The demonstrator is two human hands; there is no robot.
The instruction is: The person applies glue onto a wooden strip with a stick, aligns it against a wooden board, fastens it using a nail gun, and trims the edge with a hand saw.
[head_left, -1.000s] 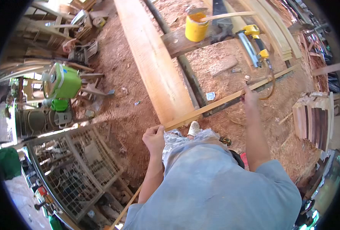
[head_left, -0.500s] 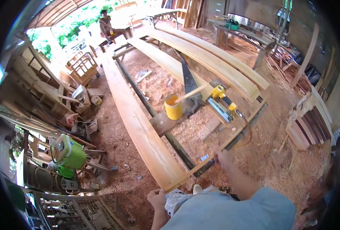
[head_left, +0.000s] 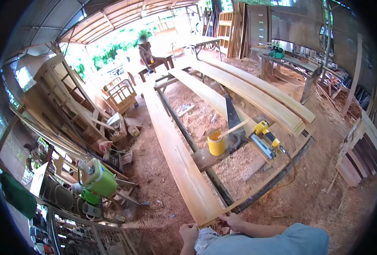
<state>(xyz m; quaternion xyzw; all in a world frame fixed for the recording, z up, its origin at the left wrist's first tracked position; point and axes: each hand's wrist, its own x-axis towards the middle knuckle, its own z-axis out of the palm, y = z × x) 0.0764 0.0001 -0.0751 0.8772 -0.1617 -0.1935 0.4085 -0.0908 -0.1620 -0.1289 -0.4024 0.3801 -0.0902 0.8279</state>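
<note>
With our left hand (head_left: 189, 233) and right hand (head_left: 232, 222) loosely curled, their hold unclear, we flank the near end of the long, flat, pale-yellow wooden board (head_left: 178, 163), which runs toward eleven o'clock.

Green container (head_left: 102, 180) and a distant person (head_left: 145, 54)

The bottom edge cuts off the shirt (head_left: 269, 243) and the forearm below the left hand (head_left: 189, 233). Finger contact of the left hand and the right hand (head_left: 233, 222) with the strip (head_left: 256, 190) is too small to tell. The can (head_left: 216, 146) hides the lower end of the stick (head_left: 235, 128); the head of the seated person (head_left: 145, 53) is blurred.
</note>
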